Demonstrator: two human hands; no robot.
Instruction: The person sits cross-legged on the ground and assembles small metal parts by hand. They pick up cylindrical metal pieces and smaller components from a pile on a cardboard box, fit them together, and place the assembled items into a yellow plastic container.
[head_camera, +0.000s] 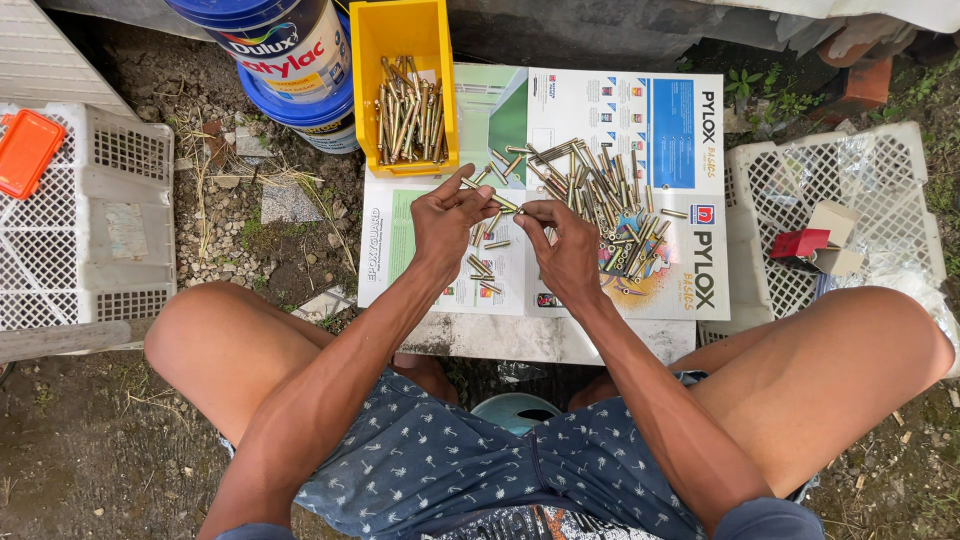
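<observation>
Bolt (503, 203), brass-coloured and slim, is pinched between both hands over the printed sheets (640, 130) on the counter (520, 338): the left hand (447, 215) has its grip closed on one end, the right hand (562, 240) on the other. Loose bolts (600, 190) lie heaped on the sheets just right of the hands, and more fill the yellow bin (403, 30) above. White crates (85, 215) sit on the ground at both sides, paint buckets (290, 60) left of the bin.
</observation>
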